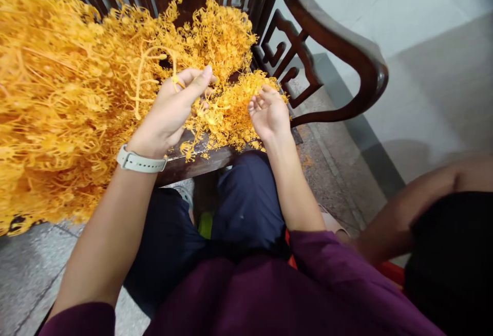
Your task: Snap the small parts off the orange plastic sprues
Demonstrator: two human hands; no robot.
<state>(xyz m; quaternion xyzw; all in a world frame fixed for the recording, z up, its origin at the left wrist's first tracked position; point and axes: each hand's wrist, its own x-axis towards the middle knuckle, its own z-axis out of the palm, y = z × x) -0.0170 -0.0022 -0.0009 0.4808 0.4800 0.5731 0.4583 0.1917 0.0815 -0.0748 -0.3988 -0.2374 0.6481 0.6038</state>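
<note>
A big heap of orange plastic sprigs (57, 99) covers the seat of a dark wooden bench (200, 164). My left hand (173, 110), with a pale watch on the wrist, has its fingers closed around a few orange strands at the heap's right side. My right hand (268, 112) is cupped palm up under a smaller orange clump (234, 105) near the bench's armrest, fingers curled on it.
The bench's carved armrest (339, 48) curves along the right. Another person's bare arm (408, 207) and dark clothing sit at the lower right. My knees in dark trousers are below the bench edge, over a grey stone floor (23, 269).
</note>
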